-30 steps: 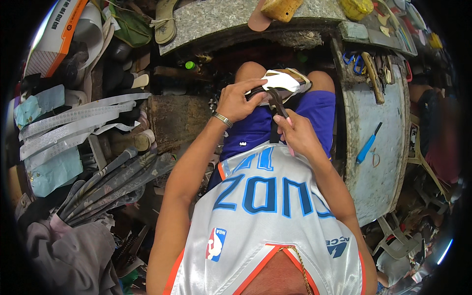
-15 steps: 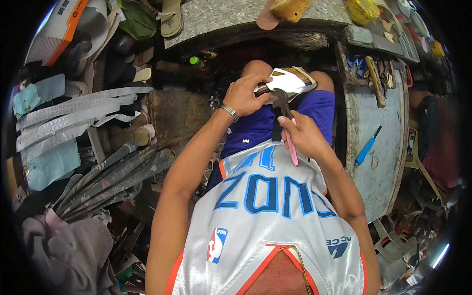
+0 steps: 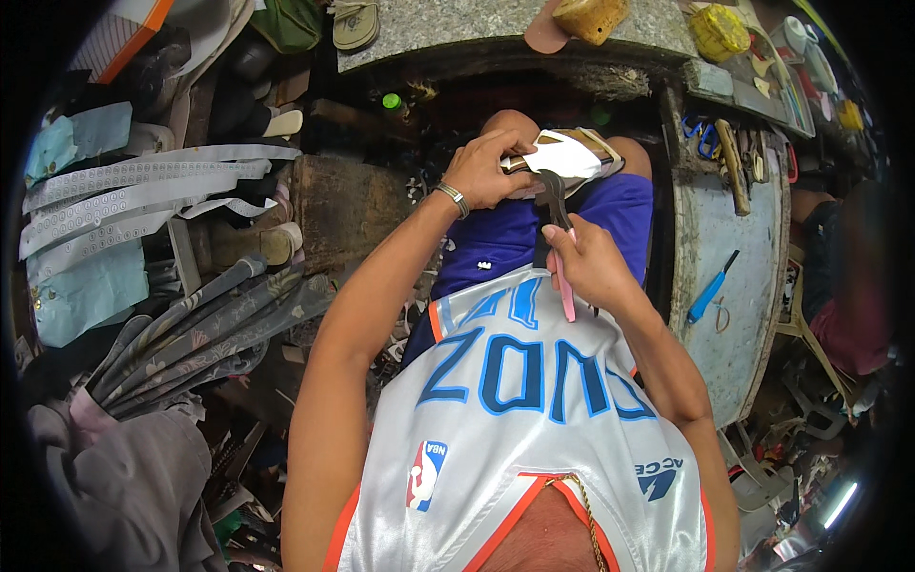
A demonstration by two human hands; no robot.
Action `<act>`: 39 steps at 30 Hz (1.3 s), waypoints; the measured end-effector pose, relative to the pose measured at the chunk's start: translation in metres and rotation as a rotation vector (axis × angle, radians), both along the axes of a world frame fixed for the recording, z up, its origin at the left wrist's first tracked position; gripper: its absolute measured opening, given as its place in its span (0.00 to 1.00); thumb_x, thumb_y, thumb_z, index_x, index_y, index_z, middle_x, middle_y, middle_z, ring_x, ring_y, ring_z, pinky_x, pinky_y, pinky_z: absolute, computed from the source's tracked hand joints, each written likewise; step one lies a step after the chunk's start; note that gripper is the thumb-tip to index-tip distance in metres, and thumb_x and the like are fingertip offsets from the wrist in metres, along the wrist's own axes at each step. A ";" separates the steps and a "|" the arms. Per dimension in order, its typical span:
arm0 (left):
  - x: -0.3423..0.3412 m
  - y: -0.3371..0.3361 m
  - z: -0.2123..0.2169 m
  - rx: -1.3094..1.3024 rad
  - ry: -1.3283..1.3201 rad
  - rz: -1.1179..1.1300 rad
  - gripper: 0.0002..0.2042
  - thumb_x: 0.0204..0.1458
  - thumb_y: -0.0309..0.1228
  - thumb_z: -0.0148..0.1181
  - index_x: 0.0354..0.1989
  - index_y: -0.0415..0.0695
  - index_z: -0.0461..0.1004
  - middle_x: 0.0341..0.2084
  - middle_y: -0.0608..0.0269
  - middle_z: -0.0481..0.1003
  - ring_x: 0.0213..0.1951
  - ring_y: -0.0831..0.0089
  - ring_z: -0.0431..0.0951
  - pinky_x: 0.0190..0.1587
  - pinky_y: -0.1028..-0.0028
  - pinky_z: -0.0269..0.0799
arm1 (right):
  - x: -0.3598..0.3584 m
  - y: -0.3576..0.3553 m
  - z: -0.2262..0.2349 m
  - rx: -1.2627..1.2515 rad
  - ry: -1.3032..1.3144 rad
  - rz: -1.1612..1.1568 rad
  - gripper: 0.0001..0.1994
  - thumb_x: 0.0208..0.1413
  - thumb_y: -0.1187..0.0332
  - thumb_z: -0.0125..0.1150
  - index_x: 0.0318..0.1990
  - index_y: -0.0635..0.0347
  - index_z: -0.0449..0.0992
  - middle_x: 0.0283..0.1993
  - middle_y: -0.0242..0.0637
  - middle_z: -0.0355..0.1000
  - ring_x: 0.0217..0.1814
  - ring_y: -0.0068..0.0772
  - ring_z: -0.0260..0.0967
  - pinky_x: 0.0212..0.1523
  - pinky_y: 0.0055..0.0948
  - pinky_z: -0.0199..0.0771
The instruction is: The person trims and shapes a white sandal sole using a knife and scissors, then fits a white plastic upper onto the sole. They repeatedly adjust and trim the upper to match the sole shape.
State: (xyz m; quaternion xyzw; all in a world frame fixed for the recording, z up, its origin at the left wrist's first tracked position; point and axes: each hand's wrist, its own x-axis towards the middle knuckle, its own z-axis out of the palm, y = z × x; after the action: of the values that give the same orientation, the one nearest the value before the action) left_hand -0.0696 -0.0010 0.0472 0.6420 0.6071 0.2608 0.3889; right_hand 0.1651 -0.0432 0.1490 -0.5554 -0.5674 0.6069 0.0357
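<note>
A sandal (image 3: 570,157) with white straps and a brown sole rests across my knees. My left hand (image 3: 483,173) is closed around its left end. In my right hand (image 3: 591,262) is a pair of pliers (image 3: 552,202) with a dark metal head and a pink handle. The head of the pliers meets the sandal's near edge. What its jaws grip is too small to make out.
At the right, a worktable (image 3: 748,315) carries a blue-handled tool (image 3: 713,288), a hammer (image 3: 733,170) and blue-handled scissors (image 3: 707,141). A stone slab (image 3: 448,30) lies ahead. Patterned material (image 3: 205,319) and pale printed strips (image 3: 152,176) crowd the left.
The whole view has shifted slightly, so the surroundings sit a little differently. Both hands keep their hold on the sandal and the pliers, with little movement between them.
</note>
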 end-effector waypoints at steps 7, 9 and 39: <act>-0.002 -0.001 -0.003 0.051 -0.037 -0.007 0.24 0.48 0.40 0.81 0.53 0.45 0.85 0.51 0.56 0.86 0.53 0.55 0.88 0.58 0.60 0.83 | -0.002 -0.003 -0.003 -0.034 0.048 -0.036 0.19 0.81 0.58 0.57 0.42 0.68 0.74 0.26 0.42 0.79 0.24 0.36 0.82 0.27 0.38 0.80; -0.003 -0.002 -0.004 0.052 -0.048 -0.012 0.24 0.48 0.39 0.81 0.54 0.45 0.85 0.50 0.56 0.86 0.53 0.56 0.88 0.57 0.60 0.83 | -0.004 -0.004 -0.004 -0.039 0.106 -0.074 0.19 0.81 0.58 0.57 0.42 0.68 0.74 0.27 0.42 0.79 0.24 0.36 0.82 0.28 0.38 0.80; -0.031 0.023 -0.015 -0.204 -0.266 -0.231 0.35 0.48 0.37 0.88 0.63 0.42 0.77 0.57 0.53 0.82 0.59 0.65 0.83 0.64 0.62 0.79 | -0.010 -0.009 -0.050 0.102 -0.043 0.080 0.19 0.80 0.60 0.59 0.43 0.73 0.72 0.23 0.54 0.78 0.21 0.53 0.82 0.28 0.48 0.80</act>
State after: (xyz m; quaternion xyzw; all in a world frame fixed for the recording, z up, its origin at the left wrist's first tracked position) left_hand -0.1010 0.0218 0.0321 0.6247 0.4957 0.2342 0.5560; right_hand 0.1552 -0.0525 0.0985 -0.5428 -0.6199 0.5660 0.0272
